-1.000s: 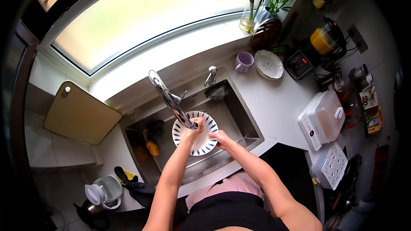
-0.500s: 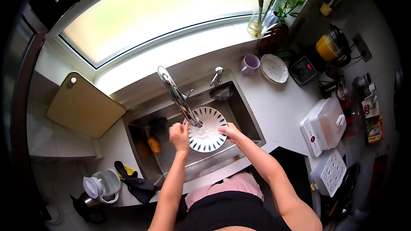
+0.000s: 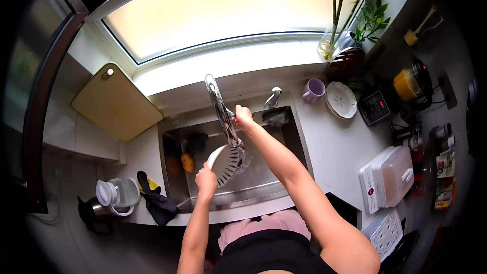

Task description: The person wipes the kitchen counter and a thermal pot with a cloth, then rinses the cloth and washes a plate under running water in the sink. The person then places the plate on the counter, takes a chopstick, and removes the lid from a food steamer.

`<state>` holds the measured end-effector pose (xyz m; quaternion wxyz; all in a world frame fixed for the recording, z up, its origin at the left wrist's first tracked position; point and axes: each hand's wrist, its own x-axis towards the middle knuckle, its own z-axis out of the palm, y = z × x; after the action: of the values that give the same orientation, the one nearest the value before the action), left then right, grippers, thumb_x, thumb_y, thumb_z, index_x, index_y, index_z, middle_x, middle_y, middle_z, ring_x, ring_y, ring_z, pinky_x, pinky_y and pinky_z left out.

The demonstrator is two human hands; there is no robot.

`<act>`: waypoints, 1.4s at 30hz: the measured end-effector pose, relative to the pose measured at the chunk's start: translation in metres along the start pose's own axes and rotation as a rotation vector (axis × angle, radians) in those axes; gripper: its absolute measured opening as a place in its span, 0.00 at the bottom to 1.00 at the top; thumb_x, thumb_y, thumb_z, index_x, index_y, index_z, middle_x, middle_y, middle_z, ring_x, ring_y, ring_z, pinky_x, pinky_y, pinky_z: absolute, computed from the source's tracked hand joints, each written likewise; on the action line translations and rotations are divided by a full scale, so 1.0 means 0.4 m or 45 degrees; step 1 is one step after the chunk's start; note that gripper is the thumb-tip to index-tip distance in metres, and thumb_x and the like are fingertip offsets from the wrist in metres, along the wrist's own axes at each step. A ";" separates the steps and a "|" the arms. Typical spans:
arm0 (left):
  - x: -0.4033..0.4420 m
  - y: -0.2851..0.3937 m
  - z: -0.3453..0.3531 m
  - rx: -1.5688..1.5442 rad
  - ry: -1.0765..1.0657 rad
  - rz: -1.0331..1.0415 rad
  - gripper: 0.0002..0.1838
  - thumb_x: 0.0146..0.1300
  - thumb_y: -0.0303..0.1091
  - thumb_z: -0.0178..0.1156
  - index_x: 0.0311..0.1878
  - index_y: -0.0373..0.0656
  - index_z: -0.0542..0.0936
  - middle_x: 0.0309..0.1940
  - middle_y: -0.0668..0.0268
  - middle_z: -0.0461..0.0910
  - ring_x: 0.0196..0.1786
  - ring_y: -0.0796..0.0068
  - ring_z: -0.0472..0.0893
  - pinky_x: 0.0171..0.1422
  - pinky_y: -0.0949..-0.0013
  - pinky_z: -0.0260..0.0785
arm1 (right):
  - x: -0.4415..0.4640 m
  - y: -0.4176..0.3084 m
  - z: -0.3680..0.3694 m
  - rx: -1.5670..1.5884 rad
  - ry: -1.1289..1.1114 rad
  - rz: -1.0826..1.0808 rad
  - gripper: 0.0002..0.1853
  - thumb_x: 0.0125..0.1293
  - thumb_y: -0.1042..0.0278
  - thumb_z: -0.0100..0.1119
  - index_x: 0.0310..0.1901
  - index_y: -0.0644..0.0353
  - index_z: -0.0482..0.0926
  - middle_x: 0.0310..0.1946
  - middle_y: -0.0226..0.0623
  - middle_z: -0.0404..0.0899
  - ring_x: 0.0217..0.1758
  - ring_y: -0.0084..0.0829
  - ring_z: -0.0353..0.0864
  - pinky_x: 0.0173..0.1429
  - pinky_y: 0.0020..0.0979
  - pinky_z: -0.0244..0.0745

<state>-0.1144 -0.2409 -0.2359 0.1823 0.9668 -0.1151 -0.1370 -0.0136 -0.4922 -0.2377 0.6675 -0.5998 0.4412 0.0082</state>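
Observation:
My left hand [image 3: 205, 181] is closed on the near-left rim of a white plate [image 3: 223, 165] with dark petal-shaped marks. The plate is tilted steeply inside the steel sink [image 3: 264, 182], under the spout of the chrome faucet [image 3: 221, 109]. At the faucet's side lever, my right hand [image 3: 243, 116] has its fingers curled round the handle, which they mostly hide. Beside the plate, a ring of disturbed water shows on the sink floor. A yellow-orange object [image 3: 187, 162] and a dark item [image 3: 196, 142] lie in the sink's left part.
A cutting board [image 3: 117, 102] leans at the left. Dark gloves or cloth [image 3: 158, 205] and a glass pitcher [image 3: 123, 193] sit at the near left. On the right counter stand a purple mug [image 3: 314, 90], stacked white dishes [image 3: 341, 100], a blender [image 3: 409, 83] and a white steamer-like appliance [image 3: 388, 177].
My right hand has left the plate's right rim and moved up to the faucet lever. My left hand now grips the plate, which has gone from nearly flat to steeply tilted. The view has shifted.

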 end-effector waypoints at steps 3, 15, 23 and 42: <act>-0.006 0.052 0.024 0.313 0.093 0.169 0.15 0.61 0.28 0.53 0.51 0.34 0.75 0.34 0.51 0.82 0.35 0.52 0.85 0.40 0.56 0.79 | -0.007 0.003 0.011 -0.010 0.063 -0.004 0.24 0.65 0.56 0.41 0.22 0.67 0.77 0.18 0.41 0.78 0.16 0.29 0.73 0.18 0.33 0.67; 0.078 0.355 0.052 0.273 0.028 0.840 0.09 0.54 0.31 0.56 0.25 0.39 0.82 0.26 0.52 0.83 0.31 0.54 0.85 0.35 0.57 0.78 | -0.049 0.051 -0.150 -0.584 -0.364 -0.431 0.23 0.68 0.52 0.49 0.44 0.68 0.81 0.33 0.44 0.84 0.36 0.34 0.85 0.42 0.36 0.80; 0.179 0.408 0.102 0.589 -0.201 0.814 0.09 0.56 0.33 0.57 0.27 0.45 0.86 0.26 0.58 0.84 0.32 0.61 0.87 0.34 0.60 0.78 | -0.125 0.250 -0.380 -0.644 -0.445 -0.677 0.23 0.62 0.65 0.47 0.57 0.64 0.78 0.52 0.48 0.81 0.60 0.43 0.78 0.67 0.35 0.69; 0.124 0.094 0.038 0.270 -0.287 0.011 0.16 0.55 0.32 0.54 0.45 0.36 0.81 0.38 0.48 0.85 0.41 0.52 0.86 0.49 0.56 0.78 | -0.113 0.266 0.067 -0.790 -0.388 -0.506 0.19 0.55 0.50 0.61 0.42 0.55 0.84 0.47 0.53 0.81 0.54 0.58 0.78 0.61 0.50 0.72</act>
<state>-0.0792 -0.2933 -0.2460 0.0657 0.9586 -0.1526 -0.2311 -0.0832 -0.4174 -0.2979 0.5011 -0.8385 0.1889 0.1006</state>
